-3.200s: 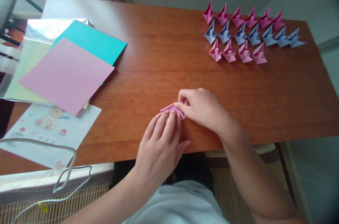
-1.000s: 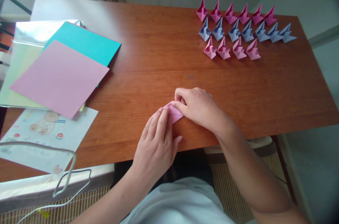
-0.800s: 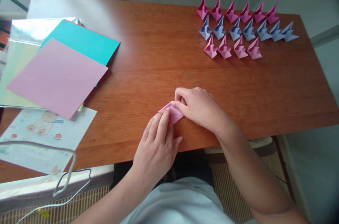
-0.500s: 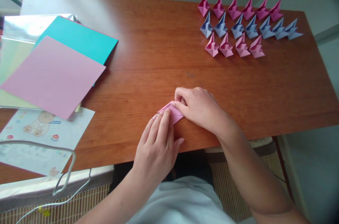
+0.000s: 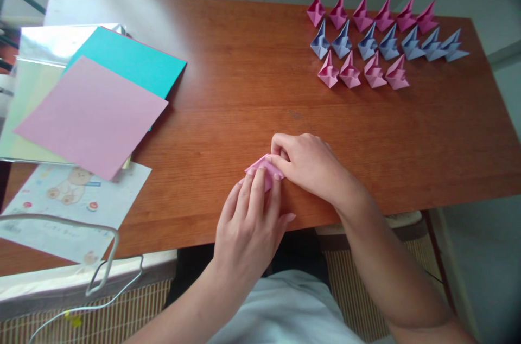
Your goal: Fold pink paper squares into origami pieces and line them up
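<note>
A small folded piece of pink origami paper (image 5: pixel 264 164) lies flat near the table's front edge, partly covered by fingers. My left hand (image 5: pixel 252 224) presses it down with outstretched, slightly spread fingers, the fingertips on the paper and the thumb off to the right. On the far side, my right hand (image 5: pixel 307 162) is curled, its thumb and bent forefinger closed on the paper's upper right edge. Behind and to the right stand rows of folded paper figures: magenta ones (image 5: pixel 361 13), blue ones (image 5: pixel 367 43) and pink ones (image 5: pixel 373 74).
At the left lie a pink sheet (image 5: pixel 91 116), a teal sheet (image 5: pixel 134 59) and a shiny clear packet (image 5: pixel 44 43). A white printed sheet with a bear (image 5: pixel 118 192) is nearer me. A pale curved bar (image 5: pixel 112 252) and a white cable (image 5: pixel 126 284) cross the table's front-left edge.
My left hand has shifted slightly right across the paper, its fingers spreading, one now near the paper's right corner. My right hand keeps its hold. The whole view has moved a little.
</note>
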### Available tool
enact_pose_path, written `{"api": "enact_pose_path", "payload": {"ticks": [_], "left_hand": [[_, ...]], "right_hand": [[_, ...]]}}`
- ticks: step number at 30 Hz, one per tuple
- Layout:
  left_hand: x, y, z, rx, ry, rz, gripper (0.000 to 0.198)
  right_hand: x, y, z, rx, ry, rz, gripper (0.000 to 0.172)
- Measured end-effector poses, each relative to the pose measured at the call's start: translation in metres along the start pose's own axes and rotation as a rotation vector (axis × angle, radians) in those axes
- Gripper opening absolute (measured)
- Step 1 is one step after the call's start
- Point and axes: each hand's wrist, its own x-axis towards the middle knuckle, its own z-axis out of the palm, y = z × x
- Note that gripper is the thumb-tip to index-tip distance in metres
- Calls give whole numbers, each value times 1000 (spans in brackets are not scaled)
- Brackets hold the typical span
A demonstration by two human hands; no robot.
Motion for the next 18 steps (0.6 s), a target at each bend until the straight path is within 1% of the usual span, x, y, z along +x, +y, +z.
{"api": "enact_pose_path", "payload": {"ticks": [4, 9, 12, 18], "left_hand": [[3, 3, -3, -34, -36, -25, 64], [7, 0, -3, -65, -84, -45, 73], [6, -3, -1, -90, -79, -36, 73], [0, -2, 1, -126, -35, -52, 67]], "right_hand": [[0, 0, 0, -2, 3, 1, 14], [-1, -1, 1, -1, 7, -7, 15], [-2, -2, 0, -11, 5, 4, 14], [-3, -4, 1, -7, 8, 20, 17]]}}
